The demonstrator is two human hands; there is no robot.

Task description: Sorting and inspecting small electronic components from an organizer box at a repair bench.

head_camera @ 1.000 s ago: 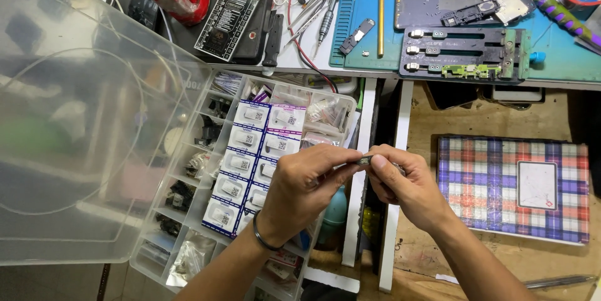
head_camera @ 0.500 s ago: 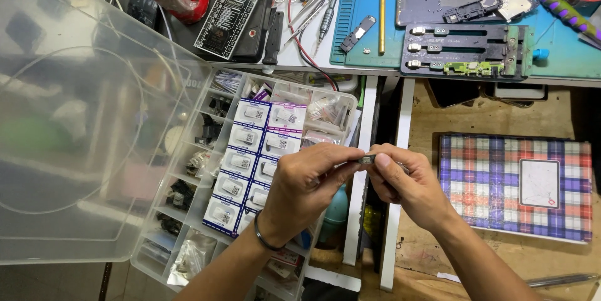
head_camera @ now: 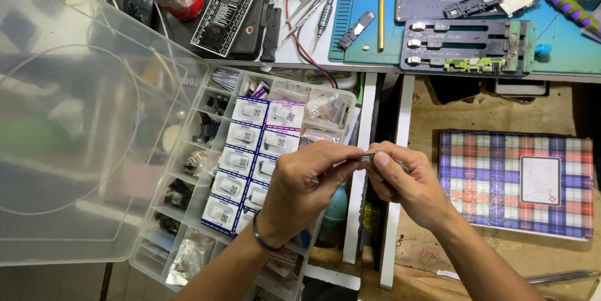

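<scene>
I had both hands meeting over the gap between the parts box and the open drawer. My left hand [head_camera: 307, 185] and my right hand [head_camera: 404, 179] pinched a small grey metal part [head_camera: 366, 159] between thumb and fingertips, one hand at each end, fingers curled narrow around it. The part lay with its long axis running roughly left to right, level, held in the air; it was too small for me to tell which end was which. A dark bracelet [head_camera: 263, 241] sat on my left wrist.

Just left of and under my left hand stood a clear compartment box [head_camera: 188, 257], its lid [head_camera: 75, 150] swung open further left. Its middle compartments held rows of small white packets [head_camera: 250, 150] with blue-purple edges and square code labels; the side compartments held dark small parts and clear bags.

To the right of my right hand a plaid notebook [head_camera: 501, 182] in red, blue and white, with a pale rectangular label, lay in the wooden drawer [head_camera: 432, 113]. Beyond my hands, on the white bench, a blue work mat [head_camera: 563, 50] carried a black metal fixture [head_camera: 466, 44].
</scene>
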